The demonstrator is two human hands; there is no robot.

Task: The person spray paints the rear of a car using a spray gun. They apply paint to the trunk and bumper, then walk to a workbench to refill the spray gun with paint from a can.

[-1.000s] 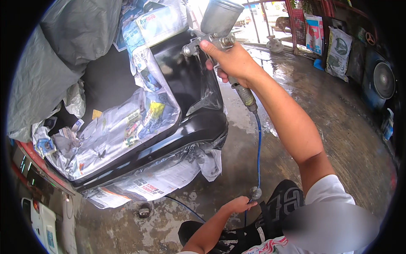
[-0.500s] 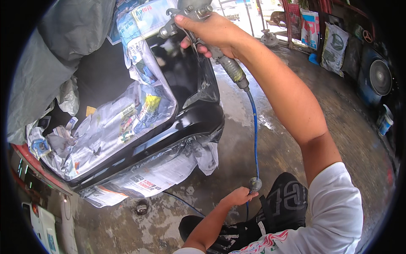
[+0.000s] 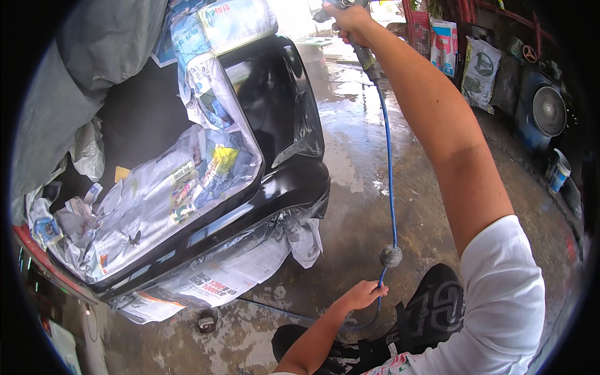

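Up at the top of the picture, my right hand (image 3: 354, 21) is wrapped round a spray gun (image 3: 364, 57), my arm stretched far forward. The gun's upper part is partly cut off by the picture's edge. From its handle a blue air hose (image 3: 389, 162) hangs down, with a grimy round lump (image 3: 390, 255) on it. Just under that lump my left hand (image 3: 365, 294) closes on the hose. Left of the gun stands a car's rear, its glossy black panel (image 3: 269, 81) and black bumper (image 3: 294, 181) bordered by taped newspaper (image 3: 212, 275).
Grey sheeting (image 3: 106, 44) drapes over the car at the left. A small round object (image 3: 207, 320) lies on the stained concrete floor (image 3: 350, 219) below the bumper. Along the right wall are sacks (image 3: 481, 72), a round fan-like unit (image 3: 549, 109) and a small tub (image 3: 558, 172).
My right hand has carried the spray gun up and right, away from the black panel. The hose's lump has slid out of my left hand's reach, slightly above it.
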